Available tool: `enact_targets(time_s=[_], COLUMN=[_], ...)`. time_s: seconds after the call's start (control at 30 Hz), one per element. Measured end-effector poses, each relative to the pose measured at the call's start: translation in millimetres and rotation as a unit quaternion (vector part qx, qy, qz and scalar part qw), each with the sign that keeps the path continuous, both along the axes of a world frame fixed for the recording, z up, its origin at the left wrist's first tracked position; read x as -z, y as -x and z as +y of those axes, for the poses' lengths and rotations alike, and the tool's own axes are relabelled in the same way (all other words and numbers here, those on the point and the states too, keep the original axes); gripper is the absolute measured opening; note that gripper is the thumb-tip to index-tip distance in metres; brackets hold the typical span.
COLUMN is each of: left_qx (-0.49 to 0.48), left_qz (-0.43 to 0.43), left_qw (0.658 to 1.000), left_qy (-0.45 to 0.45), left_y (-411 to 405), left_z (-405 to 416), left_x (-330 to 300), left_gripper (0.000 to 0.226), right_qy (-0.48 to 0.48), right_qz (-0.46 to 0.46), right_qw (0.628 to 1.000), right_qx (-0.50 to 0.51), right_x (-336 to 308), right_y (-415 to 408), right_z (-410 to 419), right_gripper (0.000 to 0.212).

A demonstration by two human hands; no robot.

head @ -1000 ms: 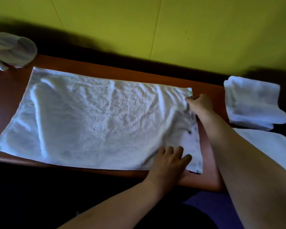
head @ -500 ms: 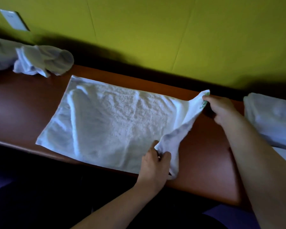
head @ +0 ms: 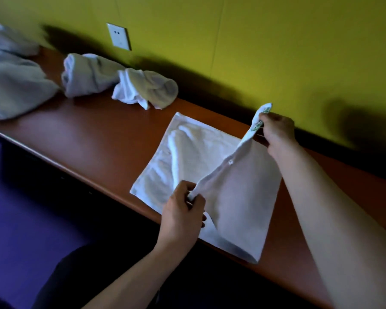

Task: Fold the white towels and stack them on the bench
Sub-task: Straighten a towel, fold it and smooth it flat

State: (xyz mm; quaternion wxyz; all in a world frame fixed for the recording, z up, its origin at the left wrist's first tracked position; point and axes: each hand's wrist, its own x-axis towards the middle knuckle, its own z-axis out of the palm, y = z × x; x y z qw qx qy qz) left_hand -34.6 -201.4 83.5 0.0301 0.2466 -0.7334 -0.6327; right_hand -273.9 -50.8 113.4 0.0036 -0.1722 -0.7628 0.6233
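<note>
White towel (head: 201,161) on the brown table (head: 94,139), left half flat on the wood, right end lifted and carried over it. Left hand (head: 183,212) near the front edge of the table, fingers curled, grip closed on the near corner of the lifted end. Right hand (head: 276,130) close to the wall, grip closed in a pinch on the far corner, where a small green label (head: 257,125) shows. Lifted edge stretched tight between the 2 hands, cloth below it hanging in a sheet down to the table. Further left on the table, 2 crumpled towels (head: 118,83) just beside each other, and 1 larger heap of grey-white cloth (head: 11,92) at the left border. White wall socket (head: 119,36) on the yellow-green wall (head: 276,41) above them.
</note>
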Motion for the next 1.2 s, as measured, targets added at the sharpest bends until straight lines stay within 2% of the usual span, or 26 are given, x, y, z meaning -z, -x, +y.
enact_targets(time_s=[0.13,0.23,0.33,0.47,0.57,0.67,0.73,0.77,0.87,0.97,1.07,1.2], left_qx=[-0.003,-0.016,-0.041,-0.049,-0.039,-0.030,-0.031,-0.034,-0.044,-0.050,-0.038,-0.028], left_qz=[-0.011,0.007,0.007,-0.070,-0.155,-0.208,-0.222,-0.225,-0.213,-0.186,-0.177,-0.158], left_qw=[1.000,0.997,0.987,0.967,0.944,0.931,0.925,0.923,0.914,0.924,0.929,0.941], left_qy=[0.022,0.080,0.157,0.239,0.290,0.298,0.306,0.310,0.342,0.331,0.324,0.297], left_y=[-0.8,-2.4,-2.7,-2.1,0.6,7.4,11.0,12.2,12.1,11.0,9.8,7.9], left_z=[-41.6,-64.9,-92.4,-120.8,-129.5,-136.1,-137.3,-136.4,-129.4,-123.9,-122.0,-121.0], left_x=[3.9,6.4,17.1,39.0,50.5,59.8,64.7,66.0,64.8,62.2,63.9,67.5], left_gripper=[0.009,0.037,0.045,0.043,0.042,0.035,0.033,0.032,0.029,0.048,0.058,0.053], right_qy=[-0.023,-0.033,-0.060,-0.079,-0.036,-0.029,-0.121,-0.167,-0.256,-0.285,-0.292,-0.254], right_qz=[0.031,0.033,0.051,0.035,0.024,-0.001,0.018,0.027,0.071,0.105,0.044,-0.043], right_qw=[0.999,0.998,0.993,0.989,0.986,0.985,0.980,0.973,0.957,0.951,0.953,0.965], right_qx=[-0.024,-0.045,-0.083,-0.122,-0.162,-0.171,-0.158,-0.157,-0.120,-0.060,-0.065,-0.043], right_x=[6.9,12.0,30.2,42.8,47.5,63.0,75.3,81.6,89.2,94.9,104.1,106.7], right_y=[9.3,14.1,28.1,26.5,11.0,-16.5,-42.5,-59.7,-125.5,-182.6,-217.5,-245.4], right_z=[-62.6,-101.3,-123.1,-145.4,-156.2,-134.6,-103.4,-84.9,-31.2,11.1,31.8,32.8], right_gripper=[0.013,0.019,0.026,0.023,0.016,0.033,0.050,0.049,0.022,0.016,0.026,0.039])
